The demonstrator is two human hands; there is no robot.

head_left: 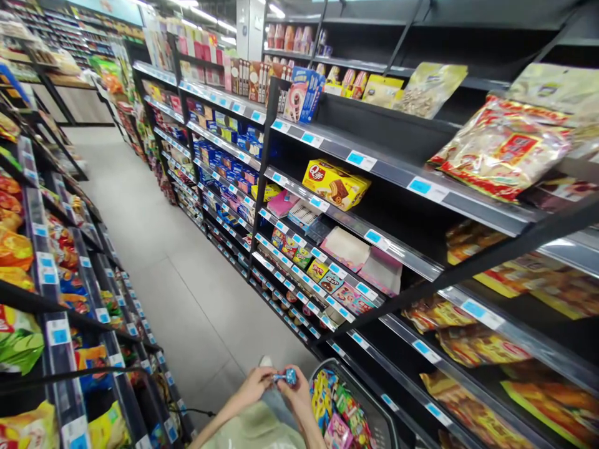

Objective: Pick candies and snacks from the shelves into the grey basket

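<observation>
Low in the middle of the view, my right hand [294, 388] is closed around a small lollipop [290, 376] in a shiny blue wrapper. Its narrow end points left, to where my left hand [258, 381] pinches with thumb and fingers at the tip. Both hands are close together in front of my body. Just right of my right hand is a grey shopping basket [386, 408], with several bright snack packets [344, 399] inside, in yellow, green, red and pink.
Black shelves [402, 249] with price tags run along the right, bearing a yellow biscuit box [334, 184] and a large red-and-clear snack bag [510, 146]. Racks of bagged snacks [21, 340] line the left. Between them a grey tiled aisle [154, 249] leads away. A black cable [199, 411] crosses at lower left.
</observation>
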